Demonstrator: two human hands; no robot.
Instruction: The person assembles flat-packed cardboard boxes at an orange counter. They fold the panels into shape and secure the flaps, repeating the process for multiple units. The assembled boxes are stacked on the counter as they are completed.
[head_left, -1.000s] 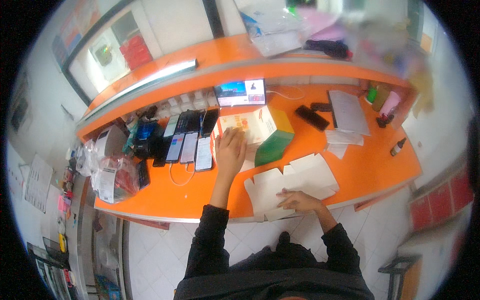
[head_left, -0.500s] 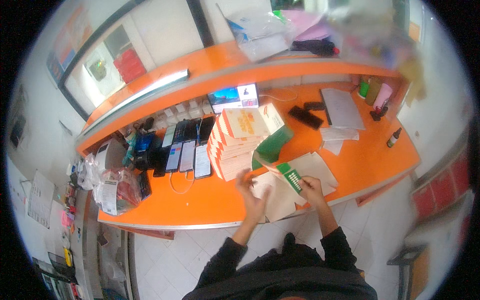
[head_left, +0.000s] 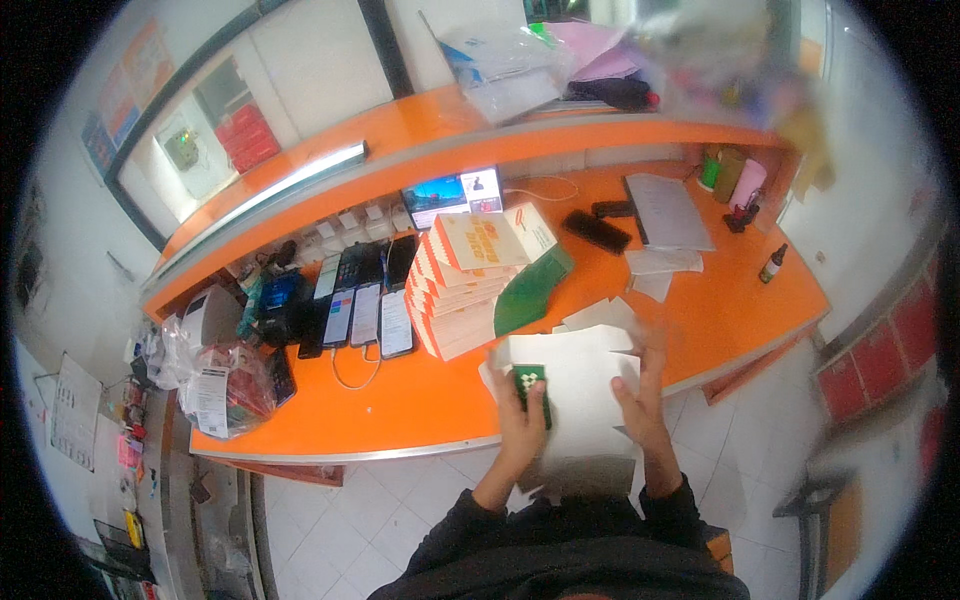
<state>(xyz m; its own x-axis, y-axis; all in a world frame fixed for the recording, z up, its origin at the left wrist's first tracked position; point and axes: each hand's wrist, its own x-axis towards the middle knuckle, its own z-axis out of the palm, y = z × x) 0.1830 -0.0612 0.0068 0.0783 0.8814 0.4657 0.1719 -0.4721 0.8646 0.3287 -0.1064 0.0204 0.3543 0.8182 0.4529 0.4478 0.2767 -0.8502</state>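
An unfolded cardboard box (head_left: 583, 385) is between my two hands over the counter's front edge, its pale inner face turned up. My left hand (head_left: 520, 425) grips its left side, where a green flap with white marks shows at the fingers. On the opposite side my right hand (head_left: 648, 405) holds the edge, thumb on top and fingers partly blurred. Beyond it stands a slanting stack of flat printed cartons (head_left: 455, 305) in cream and orange. A green carton panel (head_left: 538, 292) leans out from the stack's right side. More flat pale card (head_left: 600, 314) lies partly hidden behind the held box.
Several phones (head_left: 366, 315) lie on the orange counter (head_left: 320, 410) left of the stack, near a lit screen (head_left: 453, 197). A plastic bag (head_left: 232, 385) sits at the left end. Papers (head_left: 668, 215), a black phone (head_left: 597, 231) and a small dark bottle (head_left: 772, 264) are rightward.
The green-and-white carton in my right hand is now spread open, pale side up, and closer to me. My left hand has come from open fingers to a hold on its left side.
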